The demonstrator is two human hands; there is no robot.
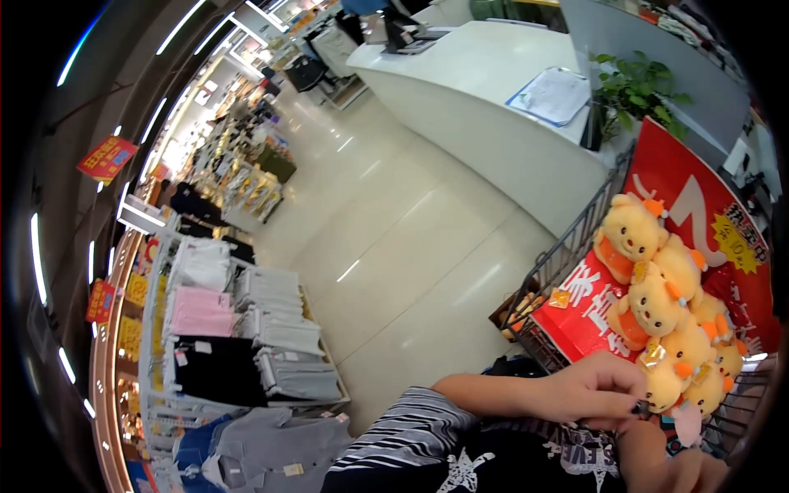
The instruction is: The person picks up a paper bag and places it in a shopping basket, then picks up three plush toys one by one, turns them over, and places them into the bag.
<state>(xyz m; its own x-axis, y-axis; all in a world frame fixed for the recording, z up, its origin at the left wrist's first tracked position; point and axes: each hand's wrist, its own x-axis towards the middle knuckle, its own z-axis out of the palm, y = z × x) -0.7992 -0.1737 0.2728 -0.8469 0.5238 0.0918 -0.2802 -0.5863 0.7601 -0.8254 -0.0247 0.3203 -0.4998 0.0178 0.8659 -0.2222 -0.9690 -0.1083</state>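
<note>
My left hand [593, 386] reaches out from a striped sleeve [411, 434] at the bottom right. Its fingertips are pinched on a small dark object [639, 407], right beside the lowest of several yellow plush bears [657, 308]. The bears have orange trim and tags and are stacked in a wire basket [567, 255]. My right hand [678, 467] sits just below at the frame's bottom edge, partly cut off, so its fingers are not clear. A black garment with a white print [501, 468] lies beneath both hands.
A red sale sign [699, 205] stands behind the bears. A white counter [485, 99] with a clipboard and a potted plant [637, 90] is at the top. Shelves of folded clothes [238, 329] line the left. Glossy cream floor [394, 246] runs between them.
</note>
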